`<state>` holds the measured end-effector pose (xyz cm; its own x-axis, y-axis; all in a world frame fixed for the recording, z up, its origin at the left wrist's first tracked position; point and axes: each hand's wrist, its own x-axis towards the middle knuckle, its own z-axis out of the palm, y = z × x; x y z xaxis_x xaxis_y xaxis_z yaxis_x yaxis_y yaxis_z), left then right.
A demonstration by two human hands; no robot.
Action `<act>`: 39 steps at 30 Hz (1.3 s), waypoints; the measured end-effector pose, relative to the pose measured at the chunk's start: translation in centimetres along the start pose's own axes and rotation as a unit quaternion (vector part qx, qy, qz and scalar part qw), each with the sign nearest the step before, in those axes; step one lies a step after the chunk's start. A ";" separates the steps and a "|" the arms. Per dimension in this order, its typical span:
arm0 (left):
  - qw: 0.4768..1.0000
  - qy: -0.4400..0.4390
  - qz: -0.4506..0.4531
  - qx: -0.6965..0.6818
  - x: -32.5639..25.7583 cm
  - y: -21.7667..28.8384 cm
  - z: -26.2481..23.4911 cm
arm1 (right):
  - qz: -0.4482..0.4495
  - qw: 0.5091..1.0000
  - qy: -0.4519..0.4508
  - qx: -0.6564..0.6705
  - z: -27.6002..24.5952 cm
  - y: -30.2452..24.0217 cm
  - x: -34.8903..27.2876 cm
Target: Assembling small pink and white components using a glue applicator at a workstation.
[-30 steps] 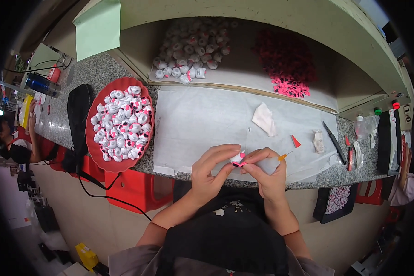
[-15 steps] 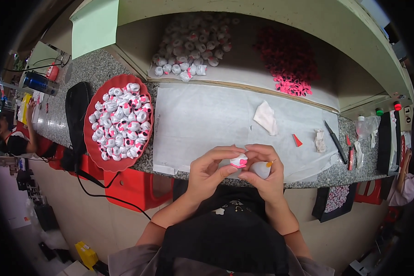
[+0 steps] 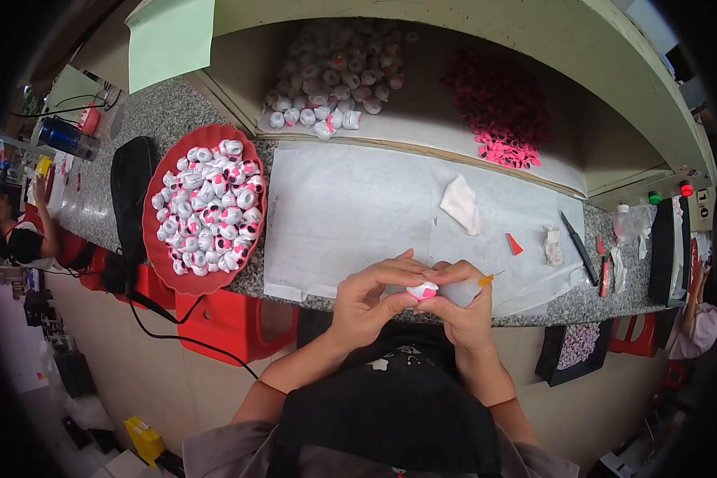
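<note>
Left hand (image 3: 366, 307) pinched small white-pink ball (image 3: 422, 291) at counter edge (image 3: 534, 315); right hand (image 3: 462, 307) gripped glue bottle (image 3: 464, 291). Best bet imo: steady ball, tiny dab only.

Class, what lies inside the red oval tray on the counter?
The red oval tray holds heaped small white-and-pink round pieces; its floor and any lower pieces are covered.

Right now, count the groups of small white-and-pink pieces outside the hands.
2: one heap fills the red oval tray at the counter's left; one pile lies on the shelf behind the white sheet. Others may be hidden.
</note>
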<state>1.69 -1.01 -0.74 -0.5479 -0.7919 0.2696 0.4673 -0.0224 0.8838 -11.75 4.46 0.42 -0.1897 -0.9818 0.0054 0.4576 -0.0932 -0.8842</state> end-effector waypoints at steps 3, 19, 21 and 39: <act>1.000 0.005 -0.016 -0.002 0.1 0.2 0.3 | -0.002 1.000 0.012 -0.005 0.0 0.0 0.2; 0.998 0.064 -0.027 0.006 -0.2 0.3 0.8 | 0.028 0.999 0.033 -0.021 0.4 -0.1 0.0; 0.998 0.051 -0.010 0.022 -0.2 0.1 0.6 | 0.004 1.000 0.027 -0.005 0.3 0.2 -0.1; 0.983 0.063 -0.126 -0.119 0.3 0.2 1.0 | 0.036 0.997 0.064 0.005 -0.4 -0.1 0.2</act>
<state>0.89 -0.64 -0.08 -0.5846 -0.8113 -0.0090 0.4847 -0.3581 0.7980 -12.15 4.34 0.32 -0.2652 -0.9570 -0.1176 0.4829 -0.0262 -0.8753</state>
